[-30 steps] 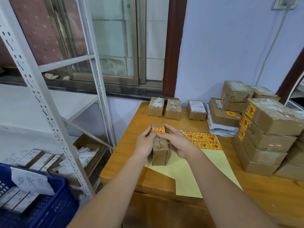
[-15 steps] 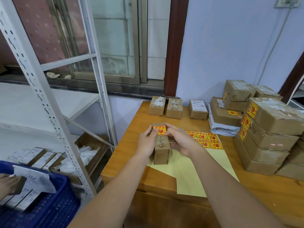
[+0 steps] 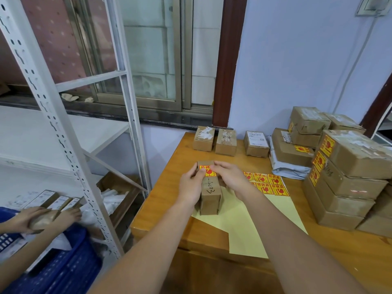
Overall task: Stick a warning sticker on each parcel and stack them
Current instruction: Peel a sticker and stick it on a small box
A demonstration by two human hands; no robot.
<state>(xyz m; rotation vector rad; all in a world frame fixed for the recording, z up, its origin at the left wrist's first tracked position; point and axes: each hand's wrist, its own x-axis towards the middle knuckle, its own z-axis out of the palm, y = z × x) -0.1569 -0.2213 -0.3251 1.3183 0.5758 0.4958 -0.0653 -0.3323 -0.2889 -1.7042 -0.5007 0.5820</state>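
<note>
Item: small parcel point(image 3: 209, 192), held upright on the table point(image 3: 169, 206) between your hands. Change since a second ago: the warning sticker point(image 3: 206, 170) has gone from barely showing at the top edge to lying flatter along the near face, red glass symbol now visible. Meaning: sticking looks nearly done on this one; stacking remains.

Left hand point(image 3: 191, 185): fingers curled around the parcel's left side, thumb on the sticker.
Right hand point(image 3: 230, 179): fingers curled over the top right edge, pressing beside the sticker.

Sticker sheet point(image 3: 267, 184): just right of your right hand, on yellow backing paper point(image 3: 244, 225).
Stickered stack point(image 3: 347, 177): farther right.
Three unlabelled parcels point(image 3: 226, 142): beyond your hands.
</note>
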